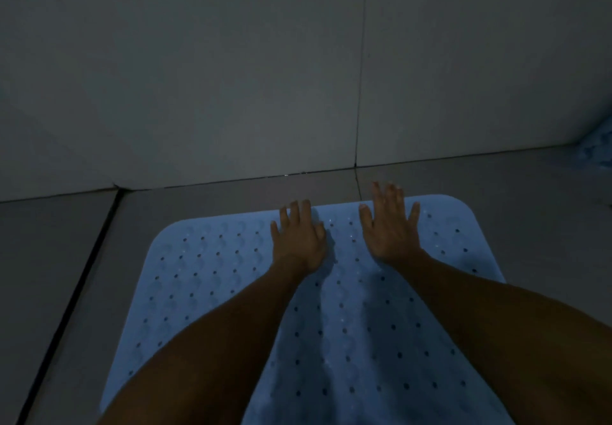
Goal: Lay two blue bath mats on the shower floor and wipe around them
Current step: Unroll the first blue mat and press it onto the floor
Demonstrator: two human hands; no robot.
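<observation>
The blue bath mat [212, 279] lies flat on the shower floor [59, 259], its far edge near the wall [198, 77]. The left hand [298, 239] presses on it with fingers straight and spread; the right hand [389, 226] does likewise, fingertips past the far edge. Pressing outward from the middle would likely seat it best. A second blue mat [596, 150] shows far right. No containers appear.
</observation>
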